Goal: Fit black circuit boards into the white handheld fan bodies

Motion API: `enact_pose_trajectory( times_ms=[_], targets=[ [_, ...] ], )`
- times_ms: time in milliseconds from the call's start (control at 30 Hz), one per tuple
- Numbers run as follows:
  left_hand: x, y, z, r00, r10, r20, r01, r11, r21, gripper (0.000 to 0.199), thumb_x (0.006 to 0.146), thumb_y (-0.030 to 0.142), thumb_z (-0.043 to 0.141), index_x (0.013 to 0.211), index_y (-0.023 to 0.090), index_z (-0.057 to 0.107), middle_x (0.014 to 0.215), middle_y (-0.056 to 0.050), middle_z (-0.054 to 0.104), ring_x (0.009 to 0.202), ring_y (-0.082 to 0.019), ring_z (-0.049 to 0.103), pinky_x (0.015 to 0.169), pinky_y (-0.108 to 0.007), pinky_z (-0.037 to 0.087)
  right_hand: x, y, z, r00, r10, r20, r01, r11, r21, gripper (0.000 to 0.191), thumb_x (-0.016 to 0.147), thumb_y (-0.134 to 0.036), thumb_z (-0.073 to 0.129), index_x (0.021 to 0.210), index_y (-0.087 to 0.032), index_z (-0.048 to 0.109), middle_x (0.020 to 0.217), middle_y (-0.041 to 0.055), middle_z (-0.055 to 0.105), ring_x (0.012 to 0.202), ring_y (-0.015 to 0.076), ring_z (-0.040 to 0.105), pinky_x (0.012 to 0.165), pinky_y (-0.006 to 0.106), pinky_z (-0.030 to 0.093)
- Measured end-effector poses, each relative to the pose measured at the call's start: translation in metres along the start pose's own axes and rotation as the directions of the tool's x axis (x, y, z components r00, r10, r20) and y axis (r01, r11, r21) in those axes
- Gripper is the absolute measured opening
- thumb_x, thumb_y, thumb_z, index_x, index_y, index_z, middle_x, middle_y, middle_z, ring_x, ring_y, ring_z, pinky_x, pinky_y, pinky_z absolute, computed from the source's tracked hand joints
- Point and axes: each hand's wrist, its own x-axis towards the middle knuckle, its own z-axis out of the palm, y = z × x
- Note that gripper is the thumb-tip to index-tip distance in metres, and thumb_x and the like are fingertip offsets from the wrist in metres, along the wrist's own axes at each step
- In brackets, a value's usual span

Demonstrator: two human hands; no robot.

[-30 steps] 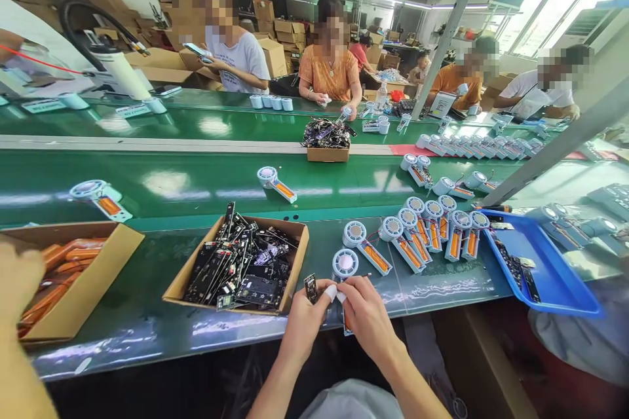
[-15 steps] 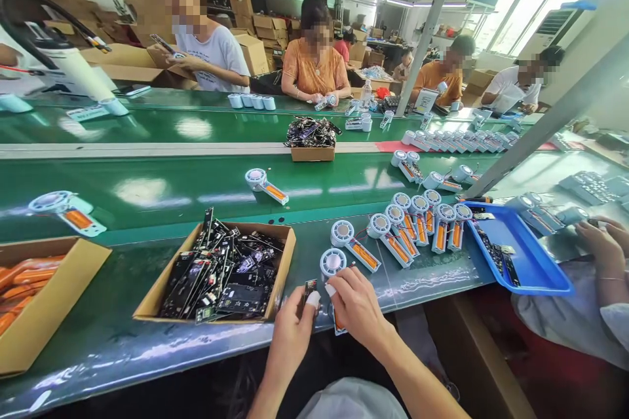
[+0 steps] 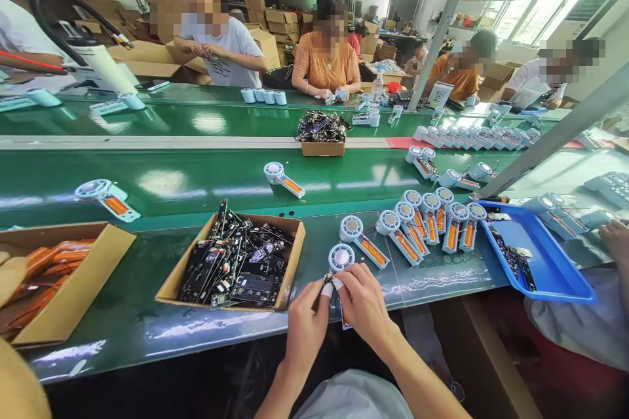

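Observation:
Between the fingers of my left hand (image 3: 309, 314) is a small dark circuit board (image 3: 320, 289), held at the bench's front edge. My right hand (image 3: 361, 294) is pinched beside it, its fingertips meeting the board's end; whether it grips a thin wire there is too small to tell. Below both hands lies a light-blue fan unit, its round head (image 3: 341, 256) showing above my fingers and its handle mostly covered. White covers sit on fingertips of both hands. Left of my hands stands a cardboard box (image 3: 295, 262) full of black circuit boards.
Several fan units with orange batteries (image 3: 371, 250) lie to the right, near a blue tray (image 3: 560, 262). A box of orange batteries (image 3: 93, 281) stands at left, with a person's arm (image 3: 19, 380) at the lower left corner. Co-workers sit across the green bench.
My left hand has brought the board over against my right fingertips. The view has shifted slightly left. A hand and arm have come in at the battery box.

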Motion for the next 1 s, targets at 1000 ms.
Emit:
enact_pose_trajectory(
  times_ms=[1000],
  targets=[
    [0.022, -0.008, -0.033, 0.896, 0.221, 0.385, -0.243, 0.97, 0.009, 0.029, 0.1, 0.017, 0.042, 0.103, 0.021, 0.07, 0.09, -0.004, 0.071, 0.084, -0.019, 0.069, 0.074, -0.027, 0.054, 0.007, 0.02, -0.017, 0.977, -0.13, 0.171, 0.098, 0.978, 0.182, 0.026, 0.101, -0.013, 0.043, 0.11, -0.021, 0.066, 0.097, 0.0069, 0.067, 0.087, 0.0189, 0.064, 0.08, 0.029, 0.053]
  ],
)
